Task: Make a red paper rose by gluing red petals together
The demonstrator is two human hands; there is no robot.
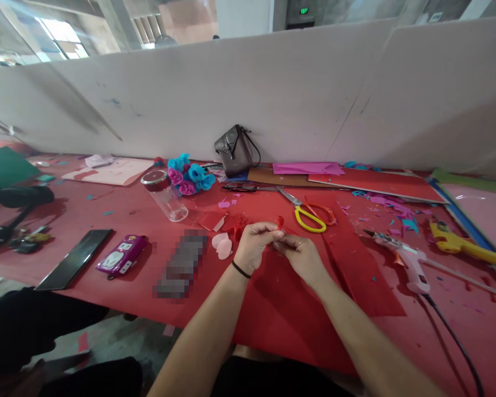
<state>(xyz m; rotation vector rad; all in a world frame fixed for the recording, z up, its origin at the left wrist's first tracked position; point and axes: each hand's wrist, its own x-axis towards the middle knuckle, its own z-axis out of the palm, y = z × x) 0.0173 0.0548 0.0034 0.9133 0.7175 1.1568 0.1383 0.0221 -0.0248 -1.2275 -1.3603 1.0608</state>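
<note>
A small piece of red crepe paper [280, 222] stands up between the fingertips of both hands, over the red-covered table. My left hand [256, 242], with a black band at the wrist, pinches it from the left. My right hand [297, 252] has its fingers closed at the lower end of the same piece; its fingertips touch those of the left. Just left of the hands lie pale pink paper petals [222, 246] and scraps of red paper [210, 220]. Scissors with yellow and red handles [310, 219] lie behind the right hand.
A clear jar [167, 197], blue and pink paper flowers [190, 176] and a dark bag [235, 151] stand behind. Phones and a purple device [122, 256] lie left. A pink glue gun [413, 267] with a cord and a yellow glue gun [458, 242] lie right.
</note>
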